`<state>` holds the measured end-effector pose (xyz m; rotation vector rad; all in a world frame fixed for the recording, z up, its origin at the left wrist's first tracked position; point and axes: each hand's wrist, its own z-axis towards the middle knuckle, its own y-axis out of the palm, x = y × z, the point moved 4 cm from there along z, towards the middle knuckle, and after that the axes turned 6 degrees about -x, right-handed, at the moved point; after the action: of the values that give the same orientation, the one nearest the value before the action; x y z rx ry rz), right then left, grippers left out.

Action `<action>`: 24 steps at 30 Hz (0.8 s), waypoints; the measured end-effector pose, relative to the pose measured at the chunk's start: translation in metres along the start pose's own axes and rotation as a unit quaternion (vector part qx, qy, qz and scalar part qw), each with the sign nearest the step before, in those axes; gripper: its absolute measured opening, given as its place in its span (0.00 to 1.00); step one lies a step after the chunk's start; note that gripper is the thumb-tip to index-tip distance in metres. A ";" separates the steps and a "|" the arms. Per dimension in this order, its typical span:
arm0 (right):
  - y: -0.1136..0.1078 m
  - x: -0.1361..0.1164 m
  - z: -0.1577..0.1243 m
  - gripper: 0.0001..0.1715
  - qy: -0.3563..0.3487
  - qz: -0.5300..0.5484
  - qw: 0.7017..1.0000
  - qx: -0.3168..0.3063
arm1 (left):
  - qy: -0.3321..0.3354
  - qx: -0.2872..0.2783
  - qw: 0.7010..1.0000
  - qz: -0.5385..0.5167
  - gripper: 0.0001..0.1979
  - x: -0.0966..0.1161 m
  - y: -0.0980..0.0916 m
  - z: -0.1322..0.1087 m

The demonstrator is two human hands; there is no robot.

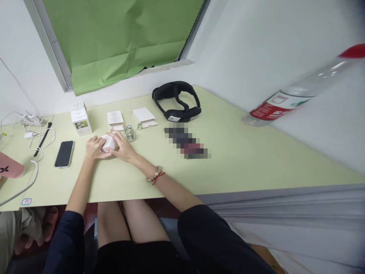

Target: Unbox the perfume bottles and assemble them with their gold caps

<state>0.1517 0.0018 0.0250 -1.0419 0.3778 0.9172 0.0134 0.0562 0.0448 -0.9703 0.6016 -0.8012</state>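
Observation:
A small white box (109, 142) with pink print lies on the pale green table (242, 160), and both hands grip it. My left hand (95, 147) closes round its left end. My right hand (122, 146) wraps over its right side, fingers curled on top. A bead bracelet with a red string sits on my right wrist. Just beyond the right hand stands a small glass bottle (129, 133).
A phone (64, 153) lies face up at the left, beside white cables (34, 129). Small white boxes (81, 121), an open carton (115, 120) and a flat card box (144, 117) stand behind. A black head strap (177, 101) and a water bottle (296, 95) are to the right.

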 end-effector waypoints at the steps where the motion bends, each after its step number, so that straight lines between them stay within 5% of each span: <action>1: 0.000 0.001 0.000 0.38 0.000 0.002 1.000 0.000 | -0.005 0.002 1.000 -0.005 0.19 0.001 -0.001 0.001; 8: -0.003 0.001 -0.001 0.40 -0.019 0.019 0.999 0.044 | -0.016 0.025 0.992 -0.123 0.40 0.017 -0.002 0.008; 12: -0.005 -0.001 -0.001 0.39 -0.005 0.009 0.998 0.058 | -0.019 -0.024 0.990 -0.137 0.39 0.014 0.005 0.009; 24: -0.011 -0.007 -0.004 0.33 -0.012 0.033 0.990 0.140 | -0.033 -0.027 0.989 -0.139 0.30 0.001 -0.004 0.008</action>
<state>0.1565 -0.0071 0.0341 -0.7645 0.5076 0.9051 0.0192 0.0580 0.0518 -1.1414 0.4368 -0.9987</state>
